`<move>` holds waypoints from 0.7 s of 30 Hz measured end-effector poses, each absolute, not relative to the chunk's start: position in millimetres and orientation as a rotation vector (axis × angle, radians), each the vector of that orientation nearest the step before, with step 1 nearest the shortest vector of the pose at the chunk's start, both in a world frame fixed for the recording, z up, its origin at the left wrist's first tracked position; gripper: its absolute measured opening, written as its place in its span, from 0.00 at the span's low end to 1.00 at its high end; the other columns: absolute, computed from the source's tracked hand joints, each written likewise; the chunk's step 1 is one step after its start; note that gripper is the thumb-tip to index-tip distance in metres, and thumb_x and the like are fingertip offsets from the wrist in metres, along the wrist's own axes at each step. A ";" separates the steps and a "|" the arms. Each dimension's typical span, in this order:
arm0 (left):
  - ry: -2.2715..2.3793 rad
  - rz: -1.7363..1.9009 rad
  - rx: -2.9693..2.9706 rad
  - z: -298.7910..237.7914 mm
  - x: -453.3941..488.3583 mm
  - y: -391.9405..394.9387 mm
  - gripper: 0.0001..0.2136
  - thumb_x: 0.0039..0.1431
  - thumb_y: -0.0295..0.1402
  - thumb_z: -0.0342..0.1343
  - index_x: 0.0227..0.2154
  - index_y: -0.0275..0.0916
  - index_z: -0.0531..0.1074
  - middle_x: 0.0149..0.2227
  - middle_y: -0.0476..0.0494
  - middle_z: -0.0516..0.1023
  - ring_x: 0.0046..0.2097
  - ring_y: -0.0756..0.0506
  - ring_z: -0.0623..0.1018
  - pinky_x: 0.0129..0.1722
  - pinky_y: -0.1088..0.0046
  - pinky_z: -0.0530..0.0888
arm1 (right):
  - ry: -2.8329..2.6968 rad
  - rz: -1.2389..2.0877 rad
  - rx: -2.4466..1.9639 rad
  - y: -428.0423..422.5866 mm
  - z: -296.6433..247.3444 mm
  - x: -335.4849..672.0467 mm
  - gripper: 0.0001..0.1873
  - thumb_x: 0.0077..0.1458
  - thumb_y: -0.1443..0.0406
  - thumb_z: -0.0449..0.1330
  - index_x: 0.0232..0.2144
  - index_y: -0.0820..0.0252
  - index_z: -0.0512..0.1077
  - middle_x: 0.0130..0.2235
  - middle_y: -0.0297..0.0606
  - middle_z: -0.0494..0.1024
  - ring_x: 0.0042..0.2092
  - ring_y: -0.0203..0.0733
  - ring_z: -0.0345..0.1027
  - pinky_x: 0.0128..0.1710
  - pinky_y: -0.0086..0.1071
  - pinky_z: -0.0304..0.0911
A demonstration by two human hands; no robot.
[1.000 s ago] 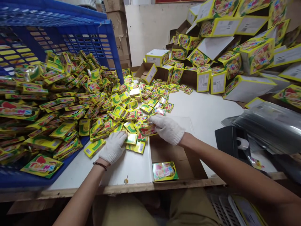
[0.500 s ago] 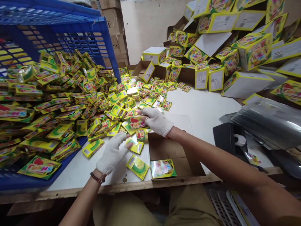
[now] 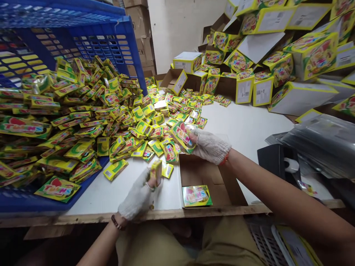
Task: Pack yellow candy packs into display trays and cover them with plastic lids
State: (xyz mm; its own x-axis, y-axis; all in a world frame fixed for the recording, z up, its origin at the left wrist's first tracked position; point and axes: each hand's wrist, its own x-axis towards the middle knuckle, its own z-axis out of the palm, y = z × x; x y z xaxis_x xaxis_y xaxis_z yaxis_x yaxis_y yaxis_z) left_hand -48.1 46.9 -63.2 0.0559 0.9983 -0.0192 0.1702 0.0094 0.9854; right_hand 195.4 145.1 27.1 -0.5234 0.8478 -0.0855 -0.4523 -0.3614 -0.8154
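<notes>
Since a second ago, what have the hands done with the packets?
The left hand drew back from the pile and lifted one packet on edge. The right hand gathered a stack of packets and raised it. The blue crate and the lone packet in the cardboard tray stayed put.

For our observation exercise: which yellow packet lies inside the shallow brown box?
The packet lying alone, face up, in the near corner of the box; the others are heaped outside it or held.
</notes>
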 end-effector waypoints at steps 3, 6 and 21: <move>1.055 1.306 0.804 -52.1 -32.4 43.5 0.22 0.61 0.46 0.53 0.55 0.44 0.67 0.59 0.42 0.70 0.58 0.42 0.71 0.55 0.65 0.72 | -0.913 2.038 -0.673 131.2 14.0 178.9 0.18 0.46 0.60 0.71 0.34 0.60 0.68 0.43 0.41 0.78 0.45 0.44 0.73 0.46 0.38 0.72; 0.929 1.453 0.575 -40.5 -6.9 44.6 0.21 0.58 0.41 0.59 0.54 0.44 0.68 0.58 0.42 0.71 0.58 0.43 0.71 0.55 0.67 0.73 | -0.903 2.025 -0.767 114.0 -5.3 153.4 0.21 0.44 0.56 0.70 0.33 0.60 0.66 0.39 0.40 0.78 0.41 0.42 0.74 0.43 0.37 0.72; 1.504 0.364 2.368 -77.2 -49.4 97.4 0.21 0.49 0.29 0.58 0.50 0.43 0.72 0.53 0.40 0.73 0.58 0.36 0.67 0.60 0.50 0.61 | -0.973 1.866 -0.897 129.3 22.0 188.6 0.23 0.50 0.59 0.67 0.43 0.57 0.61 0.38 0.36 0.76 0.30 0.37 0.72 0.21 0.28 0.71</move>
State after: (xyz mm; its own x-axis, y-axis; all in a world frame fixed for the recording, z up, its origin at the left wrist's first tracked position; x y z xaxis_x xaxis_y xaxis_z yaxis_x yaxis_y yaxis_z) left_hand -49.4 97.4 -77.2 0.4158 0.9083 0.0468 0.8291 -0.3997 0.3911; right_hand 188.6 129.3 22.0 -0.4020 0.8915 -0.2091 -0.3388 -0.3570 -0.8705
